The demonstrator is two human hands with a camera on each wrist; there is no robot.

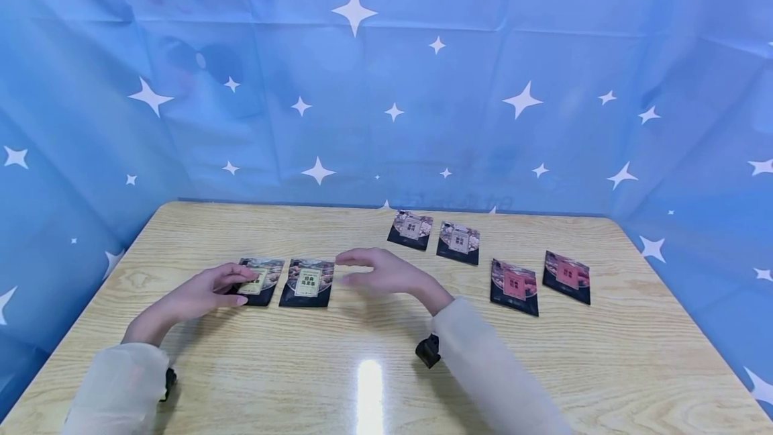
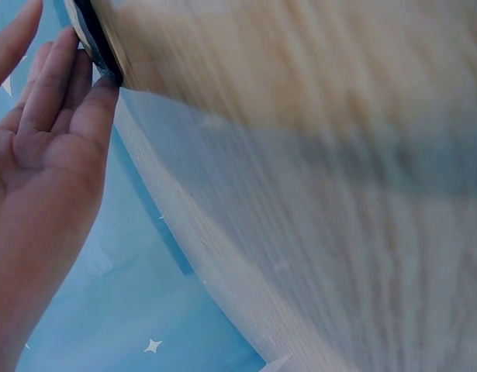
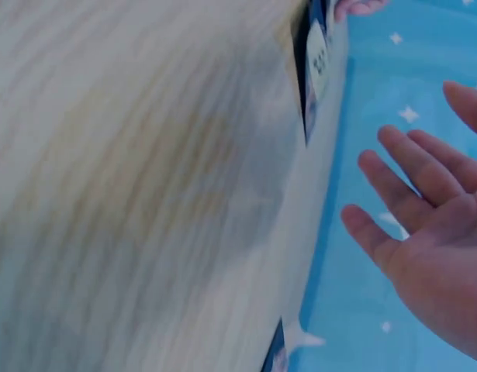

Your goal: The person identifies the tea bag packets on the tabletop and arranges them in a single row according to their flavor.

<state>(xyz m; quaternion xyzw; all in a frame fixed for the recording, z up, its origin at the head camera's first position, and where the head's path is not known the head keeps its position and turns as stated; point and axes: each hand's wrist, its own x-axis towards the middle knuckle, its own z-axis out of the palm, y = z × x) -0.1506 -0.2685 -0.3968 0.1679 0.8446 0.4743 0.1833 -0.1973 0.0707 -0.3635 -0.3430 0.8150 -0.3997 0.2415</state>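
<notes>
Two dark tea packets with pale green labels lie flat, side by side, on the left half of the table. My left hand rests at the left one, its fingertips on the packet and its thumb by the lower left corner, partly covering it. In the left wrist view, fairly straight fingers touch the packet's dark edge. Just right of the other green-label packet, my right hand hovers with fingers extended and nothing held. The right wrist view shows its fingers spread apart.
Two packets with pale pink labels, one left of the other, lie at the back of the wooden table. Farther right are two red-label packets. A blue star-patterned cloth hangs behind.
</notes>
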